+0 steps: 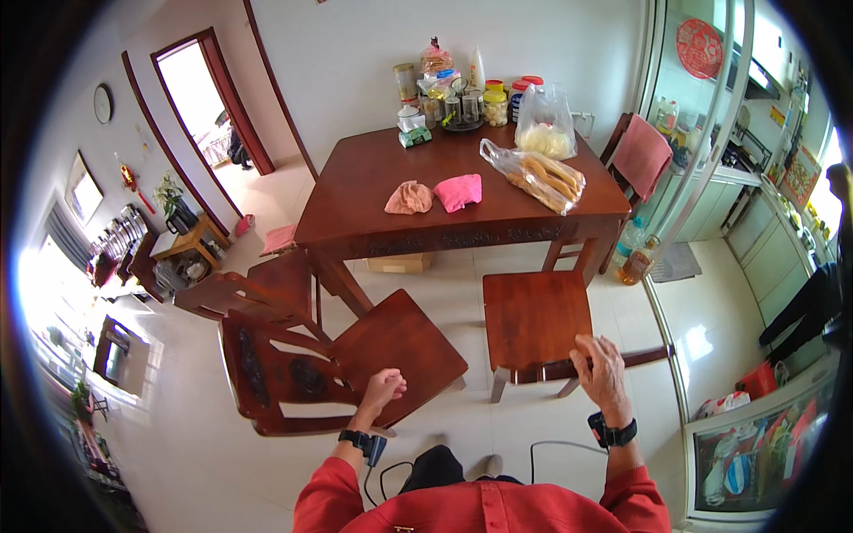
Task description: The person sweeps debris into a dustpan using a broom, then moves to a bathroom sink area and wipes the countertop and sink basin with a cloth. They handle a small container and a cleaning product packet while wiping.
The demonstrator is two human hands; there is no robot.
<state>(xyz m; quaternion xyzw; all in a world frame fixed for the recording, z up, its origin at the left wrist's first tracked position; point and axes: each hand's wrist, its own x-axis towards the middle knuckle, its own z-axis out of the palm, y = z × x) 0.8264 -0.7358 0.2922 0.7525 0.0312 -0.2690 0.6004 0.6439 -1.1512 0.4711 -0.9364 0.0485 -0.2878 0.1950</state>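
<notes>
My left hand [385,389], loosely curled, is above the seat edge of a wooden chair [400,353] turned sideways; whether it holds anything cannot be told. My right hand [602,373] is raised with bent fingers at the near right corner of a second wooden chair [536,320], by its back rail; contact is unclear. Beyond the chairs stands a dark red wooden table [373,166]. Near its front edge lie a brownish-pink cloth [409,198] and a bright pink cloth [458,192]. To their right is a clear plastic bag of long bread sticks [543,180].
A knotted plastic bag [546,130], a tissue pack [415,136] and several jars [495,108] stand at the table's back. Another chair [283,280] is at its left. Bottles [640,262] stand on the floor by the sliding-door track. A person [810,300] stands at the far right.
</notes>
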